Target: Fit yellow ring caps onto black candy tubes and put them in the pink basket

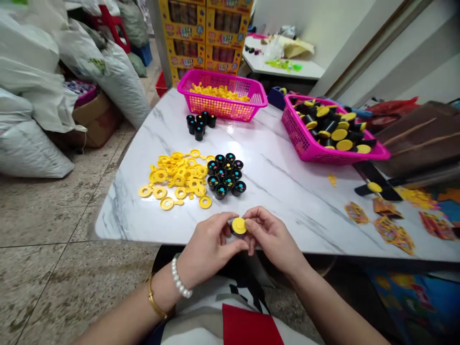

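Note:
Near the table's front edge, my left hand point(215, 239) is closed around a small black cup with a yellow cap point(239, 225) on top. The fingers of my right hand point(268, 234) are closed on the right side of the same cap. Just beyond my hands stands a cluster of black cups point(228, 181), open at the top, with small coloured bits inside. To their left lies a loose heap of yellow plastic rings and caps point(178, 177), some with tabs. Farther back is a smaller group of black cups point(199, 128).
A pink basket point(223, 113) of yellow pieces stands at the back. Another pink basket point(316, 154) holds capped black cups at the right. Small printed packets point(393, 232) lie on the right of the marbled table point(122, 211). White sacks point(118, 81) stand on the floor at left.

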{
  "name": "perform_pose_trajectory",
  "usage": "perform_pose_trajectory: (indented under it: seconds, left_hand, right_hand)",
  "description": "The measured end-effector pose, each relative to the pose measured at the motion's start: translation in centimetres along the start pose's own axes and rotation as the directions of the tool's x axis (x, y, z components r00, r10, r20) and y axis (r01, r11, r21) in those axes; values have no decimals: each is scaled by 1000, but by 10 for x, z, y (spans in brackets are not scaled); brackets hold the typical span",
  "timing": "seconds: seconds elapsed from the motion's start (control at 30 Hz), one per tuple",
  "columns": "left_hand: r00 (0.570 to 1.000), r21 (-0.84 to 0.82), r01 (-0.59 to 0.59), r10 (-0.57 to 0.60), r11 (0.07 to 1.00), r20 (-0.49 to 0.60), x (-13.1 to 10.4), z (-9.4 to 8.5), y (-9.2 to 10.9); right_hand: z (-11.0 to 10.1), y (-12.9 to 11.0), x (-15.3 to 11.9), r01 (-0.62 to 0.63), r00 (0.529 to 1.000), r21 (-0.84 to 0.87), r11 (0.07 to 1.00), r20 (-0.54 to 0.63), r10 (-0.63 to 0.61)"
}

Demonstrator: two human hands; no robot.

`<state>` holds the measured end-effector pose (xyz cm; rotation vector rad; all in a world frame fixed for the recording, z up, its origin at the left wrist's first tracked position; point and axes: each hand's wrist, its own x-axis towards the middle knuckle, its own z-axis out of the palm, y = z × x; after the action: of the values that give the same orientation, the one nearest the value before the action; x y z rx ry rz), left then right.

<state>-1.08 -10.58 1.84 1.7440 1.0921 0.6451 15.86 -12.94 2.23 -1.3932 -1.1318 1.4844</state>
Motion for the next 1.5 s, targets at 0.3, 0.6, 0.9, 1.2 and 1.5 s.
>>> perform_pose_trajectory:
  seconds: [0.3,0.6,0.9,1.2,1.5]
  left_hand:
    - [929,444,-305,366,842,-56,-7,26,-39]
    - [822,804,-10,462,595,-332,-10,-42,-61]
    - [891,702,42,292,711,-349,-3,-36,-40]
    - [942,358,-178,264,917,-208,-18,-16,-18]
    - [876,298,-3,146,954,-459,21,-9,-15]
  right_hand:
    - [-8,-5,-9,338,893,-654,677,-5,-450]
    - [-239,-106,51,-160,304,-962,222,-262,-916]
    - [-154,-67,49,165,427,-985,58,18,-904]
    - [-2,17,-3,671,590,-678,300,244,-769]
    - [-4,12,8,401,901,-370,838,-10,-435]
